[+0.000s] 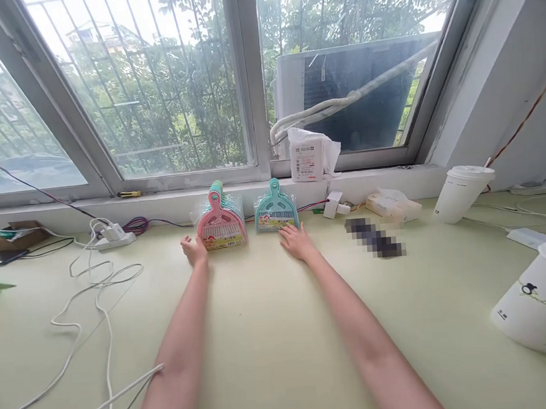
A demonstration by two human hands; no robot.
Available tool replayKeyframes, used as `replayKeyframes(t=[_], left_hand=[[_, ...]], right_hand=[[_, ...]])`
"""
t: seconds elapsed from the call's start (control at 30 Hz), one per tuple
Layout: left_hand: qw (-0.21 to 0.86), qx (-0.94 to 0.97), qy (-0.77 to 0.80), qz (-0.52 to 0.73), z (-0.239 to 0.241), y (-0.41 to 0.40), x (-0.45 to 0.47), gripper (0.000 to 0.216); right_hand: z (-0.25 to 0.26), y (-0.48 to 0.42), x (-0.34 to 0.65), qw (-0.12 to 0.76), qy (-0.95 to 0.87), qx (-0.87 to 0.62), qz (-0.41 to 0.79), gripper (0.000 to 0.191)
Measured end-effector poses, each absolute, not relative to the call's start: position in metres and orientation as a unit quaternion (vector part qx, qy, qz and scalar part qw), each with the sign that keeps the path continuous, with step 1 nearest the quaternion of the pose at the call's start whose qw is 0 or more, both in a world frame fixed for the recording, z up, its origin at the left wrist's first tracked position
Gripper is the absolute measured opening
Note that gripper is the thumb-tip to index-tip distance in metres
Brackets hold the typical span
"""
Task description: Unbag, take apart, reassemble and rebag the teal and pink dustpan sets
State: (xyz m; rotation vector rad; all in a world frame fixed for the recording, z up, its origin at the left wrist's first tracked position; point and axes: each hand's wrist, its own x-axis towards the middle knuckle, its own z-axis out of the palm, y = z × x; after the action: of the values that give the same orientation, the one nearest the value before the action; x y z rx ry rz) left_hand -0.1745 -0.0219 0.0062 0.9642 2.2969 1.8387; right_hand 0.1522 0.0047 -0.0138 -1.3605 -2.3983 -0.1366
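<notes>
Against the wall under the window stands a stack of mini dustpan sets (219,224) in clear wrapping, a pink one in front and green and teal ones behind. My left hand (194,251) is at the stack's lower left edge, its fingers apart and loosely bent, gripping nothing. To the right, a teal dustpan set (276,210) with a yellow label leans upright in its wrapper. My right hand (297,241) rests its outstretched fingers on the lower front of this teal set, without closing around it. Both arms reach forward across the pale green table (264,342).
White cables (104,291) and a power strip (114,240) lie at left. A packet (309,155) stands on the sill, near a screwdriver (129,194). At right are a tissue pack (392,205), a blurred dark object (374,238) and two white lidded cups, one nearer (536,301).
</notes>
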Motion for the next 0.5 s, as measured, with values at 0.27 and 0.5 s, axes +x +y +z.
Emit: replayKeyframes(t=[0.27, 0.5], left_hand=[[-0.004, 0.376, 0.739, 0.559, -0.003, -0.016, -0.192, 0.033], [0.108, 0.407, 0.733, 0.535, -0.006, -0.022, -0.193, 0.032]], right_hand=[[-0.018, 0.046, 0.128, 0.194, -0.809, -0.546, -0.096, 0.045], [-0.022, 0.059, 0.126, 0.205, -0.803, -0.557, -0.063, 0.047]])
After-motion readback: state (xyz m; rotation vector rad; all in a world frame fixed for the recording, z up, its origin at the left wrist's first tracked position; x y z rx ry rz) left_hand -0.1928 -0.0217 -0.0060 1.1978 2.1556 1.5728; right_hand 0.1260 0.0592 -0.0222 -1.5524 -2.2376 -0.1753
